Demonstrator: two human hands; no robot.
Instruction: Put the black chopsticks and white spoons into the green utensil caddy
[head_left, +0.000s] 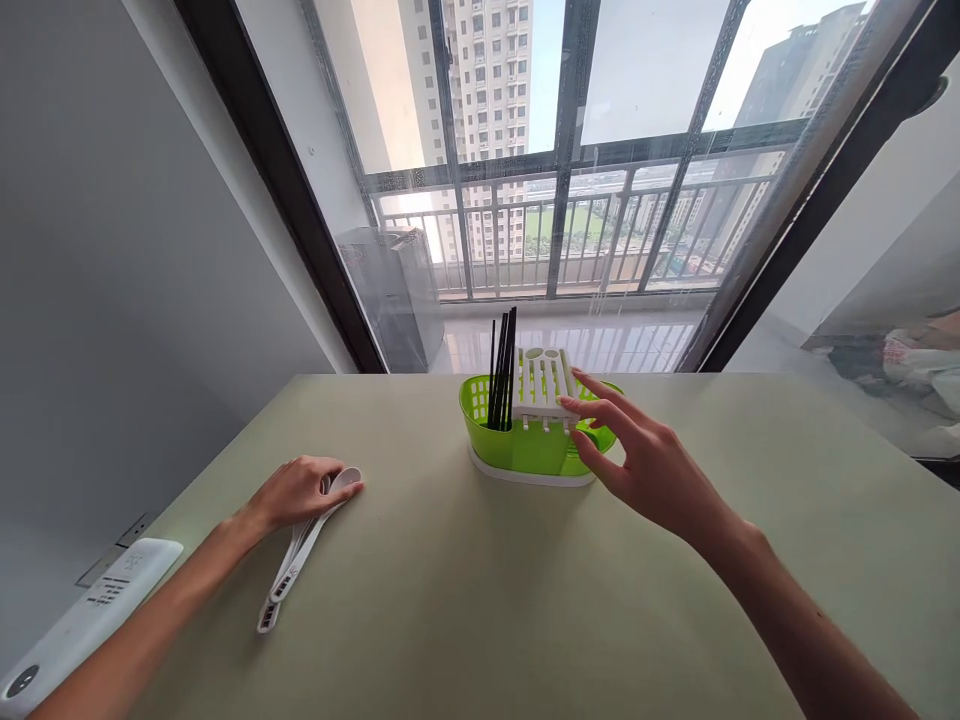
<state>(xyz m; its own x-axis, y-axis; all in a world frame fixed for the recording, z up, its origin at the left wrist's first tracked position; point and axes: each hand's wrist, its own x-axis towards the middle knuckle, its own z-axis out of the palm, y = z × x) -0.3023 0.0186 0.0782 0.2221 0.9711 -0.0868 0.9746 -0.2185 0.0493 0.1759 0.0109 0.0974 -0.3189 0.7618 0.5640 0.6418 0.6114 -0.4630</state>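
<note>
White spoons (306,545) with dark marks on their handle ends lie on the table at the left, their bowls at the far end. My left hand (304,490) is closed round the bowl end, thumb along one bowl; the fingers partly hide the spoons. A green utensil holder (536,452) with a white base stands at the far middle. Several black chopsticks (502,375) stand upright in its left compartment. A white slotted rack (544,385) tops its middle. My right hand (634,450) is at the holder's right side, fingers spread and fingertips at the rack's right edge.
The pale green table (480,600) ends at a glass sliding door with a dark frame (292,200). A long white appliance (90,620) with printed marks lies at the left table edge, beside my left forearm. A grey wall rises on the left.
</note>
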